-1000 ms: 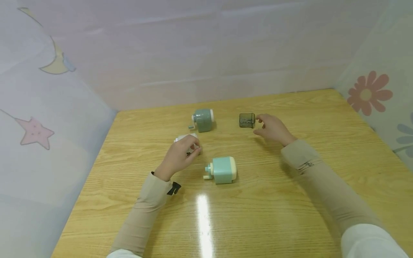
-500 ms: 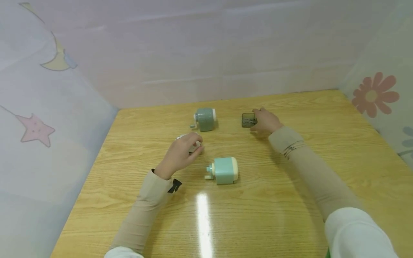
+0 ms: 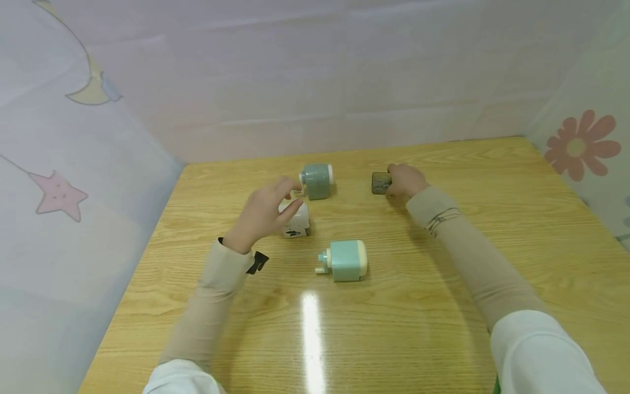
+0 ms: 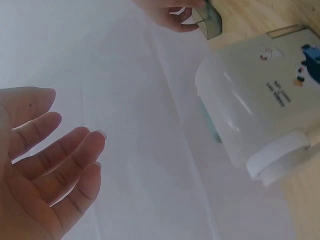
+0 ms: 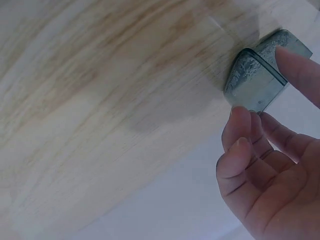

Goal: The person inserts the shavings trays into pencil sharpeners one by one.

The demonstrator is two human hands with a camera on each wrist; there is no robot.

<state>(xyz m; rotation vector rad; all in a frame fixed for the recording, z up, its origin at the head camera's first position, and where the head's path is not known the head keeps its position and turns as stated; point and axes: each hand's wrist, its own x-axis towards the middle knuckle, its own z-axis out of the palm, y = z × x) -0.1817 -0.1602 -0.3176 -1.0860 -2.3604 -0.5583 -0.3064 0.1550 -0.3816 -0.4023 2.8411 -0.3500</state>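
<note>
My right hand (image 3: 407,180) pinches a smoky see-through shavings drawer (image 3: 381,183) at the back right of the table. In the right wrist view, thumb and fingertips are on opposite sides of this drawer (image 5: 257,75), which has shavings inside. My left hand (image 3: 260,216) hovers beside a white crank pencil sharpener (image 3: 297,221), partly covering it. Its fingers are loosely bent with nothing in them, as the left wrist view shows, and the white sharpener (image 4: 265,95) with printed pictures lies apart from them.
A dark green pencil sharpener (image 3: 317,181) with a white end lies behind the white one. Nearer, a light teal and cream pencil sharpener (image 3: 346,261) lies with its crank to the left. Cloth-covered walls edge the wooden table (image 3: 418,328) at back and sides.
My left hand has lifted off the white sharpener and moved back and left, uncovering more of it. My right hand has moved left onto the shavings drawer and taken hold of it.
</note>
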